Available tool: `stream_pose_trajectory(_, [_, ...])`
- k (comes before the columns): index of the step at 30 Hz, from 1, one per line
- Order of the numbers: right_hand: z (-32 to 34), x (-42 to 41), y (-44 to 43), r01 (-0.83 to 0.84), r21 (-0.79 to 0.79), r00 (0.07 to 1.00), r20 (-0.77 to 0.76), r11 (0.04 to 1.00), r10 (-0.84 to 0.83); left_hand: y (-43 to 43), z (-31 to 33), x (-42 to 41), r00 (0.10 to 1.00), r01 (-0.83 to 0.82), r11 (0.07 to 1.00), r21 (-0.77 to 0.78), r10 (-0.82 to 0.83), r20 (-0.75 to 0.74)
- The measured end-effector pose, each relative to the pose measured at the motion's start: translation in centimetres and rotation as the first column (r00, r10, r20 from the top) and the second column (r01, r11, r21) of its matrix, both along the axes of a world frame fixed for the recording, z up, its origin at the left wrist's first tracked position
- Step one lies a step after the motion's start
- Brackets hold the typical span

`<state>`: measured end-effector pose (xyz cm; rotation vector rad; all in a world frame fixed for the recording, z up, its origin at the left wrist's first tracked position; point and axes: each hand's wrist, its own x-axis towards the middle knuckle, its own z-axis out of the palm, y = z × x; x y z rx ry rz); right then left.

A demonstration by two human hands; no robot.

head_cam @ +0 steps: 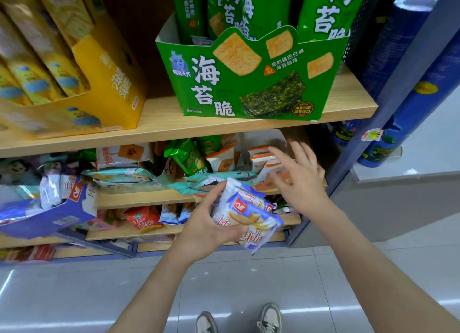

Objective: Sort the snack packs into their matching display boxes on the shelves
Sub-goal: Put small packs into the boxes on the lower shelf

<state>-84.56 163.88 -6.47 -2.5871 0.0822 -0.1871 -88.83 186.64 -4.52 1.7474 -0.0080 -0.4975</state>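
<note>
Before the front edge of the middle shelf (139, 200), blue-and-white snack packs (249, 220) sit bunched in the left hand (206, 233), fingers curled round them; the right hand (302, 178), blurred, is spread wide and holds nothing, just in front of orange-and-white packs (261, 156) at that shelf's right end; a green display box (249, 89) stands on the upper shelf (174, 126), right of a yellow display box (107, 84).

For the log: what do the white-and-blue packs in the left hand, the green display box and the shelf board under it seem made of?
White-and-blue snack packs: likely glossy plastic film, crinkled with bright glints. Green printed display box: cardboard, satin print; cut-out rim, plain white inner wall. Pale shelf board: wood or wood-grain laminate, matte; cannot tell which.
</note>
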Motion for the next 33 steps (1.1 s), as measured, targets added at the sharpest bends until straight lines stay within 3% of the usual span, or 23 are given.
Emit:
stream_pose_trajectory(1, [1.3, -1.0, 0.3, 0.026, 0.211, 0.999, -0.034, 0.977, -0.02, -0.3, 0.6, -0.4, 0.996, -0.075, 0.992, -0.105, 0.071, -0.046])
stream_pose_trajectory(2, [2.6, -2.2, 0.8, 0.07, 0.485, 0.995, -0.092, 0.872, -0.028, -0.8, 1.1, -0.7, 0.986, -0.157, 0.968, -0.194, 0.142, -0.09])
stream_pose_trajectory(3, [3.9, -3.5, 1.4, 0.116, 0.752, 0.984, -0.176, 0.649, 0.027, -1.3, 1.6, -1.0, 0.969, -0.235, 0.932, -0.275, 0.202, -0.142])
stream_pose_trajectory(4, [4.8, -4.7, 1.9, 0.161, 0.904, 0.959, -0.238, 0.395, 0.153, -1.7, 2.0, -1.2, 0.948, -0.304, 0.891, -0.338, 0.248, -0.199])
stream_pose_trajectory(5, [5.4, -5.7, 2.3, 0.174, 0.957, 0.929, -0.238, 0.234, 0.282, -2.0, 2.3, -1.4, 0.931, -0.35, 0.856, -0.381, 0.274, -0.24])
stream_pose_trajectory(7, [5.9, -6.8, 3.0, 0.098, 0.982, 0.897, -0.159, 0.164, 0.412, -2.7, 3.2, -1.7, 0.907, -0.407, 0.815, -0.412, 0.306, -0.29])
stream_pose_trajectory(10, [7.1, -6.8, 3.9, 0.036, 0.995, 0.903, -0.072, 0.092, 0.424, -3.3, 4.7, -2.1, 0.897, -0.43, 0.812, -0.395, 0.335, -0.288])
stream_pose_trajectory(16, [8.6, -6.2, 4.6, 0.114, 0.991, 0.874, -0.067, -0.068, 0.48, -2.2, 6.6, -2.1, 0.92, -0.391, 0.859, -0.33, 0.353, -0.17])
stream_pose_trajectory(19, [8.9, -6.1, 5.7, 0.013, 1.0, 0.841, -0.011, 0.001, 0.54, -1.1, 7.8, -1.5, 0.886, -0.464, 0.815, -0.347, 0.436, -0.159])
stream_pose_trajectory(23, [10.0, -5.5, 7.9, -0.102, 0.995, 0.837, 0.076, 0.018, 0.542, 1.1, 9.5, -1.1, 0.889, -0.457, 0.785, -0.418, 0.423, -0.177])
stream_pose_trajectory(28, [11.2, -5.0, 11.0, -0.068, 0.991, 0.899, 0.01, 0.117, 0.439, 6.4, 10.6, -0.9, 0.882, -0.465, 0.719, -0.516, 0.426, -0.201])
stream_pose_trajectory(30, [11.3, -4.7, 12.5, -0.074, 0.965, 0.921, -0.03, 0.251, 0.387, 10.2, 10.6, -1.0, 0.897, -0.425, 0.738, -0.525, 0.422, -0.132])
stream_pose_trajectory(33, [12.0, -4.2, 15.1, -0.222, 0.807, 0.913, -0.025, 0.547, 0.407, 16.8, 11.6, -1.4, 0.97, -0.204, 0.877, -0.435, 0.241, 0.03])
